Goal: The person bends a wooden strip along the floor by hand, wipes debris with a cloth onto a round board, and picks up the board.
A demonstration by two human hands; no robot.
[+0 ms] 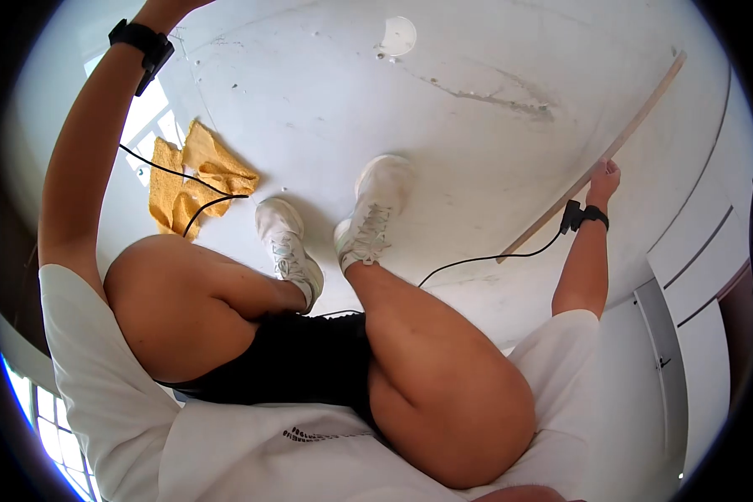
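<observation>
My right hand (604, 177) reaches out to the right and is closed around a long thin wooden slat (644, 105). The slat lies slanted across the white floor (477, 142). A black wrist band (584, 216) with a cable sits on that wrist. My left arm is raised toward the upper left with a black band (142, 42) on the wrist. Only the base of my left hand (169, 7) shows at the top edge, and its fingers are cut off. My bent legs and white sneakers (368, 213) fill the middle.
A crumpled yellow cloth (194, 177) lies on the floor left of my feet, with a black cable across it. A small round white disc (397, 35) sits farther off. White cabinet fronts (703, 251) stand at the right, and a window (50, 418) is at the lower left.
</observation>
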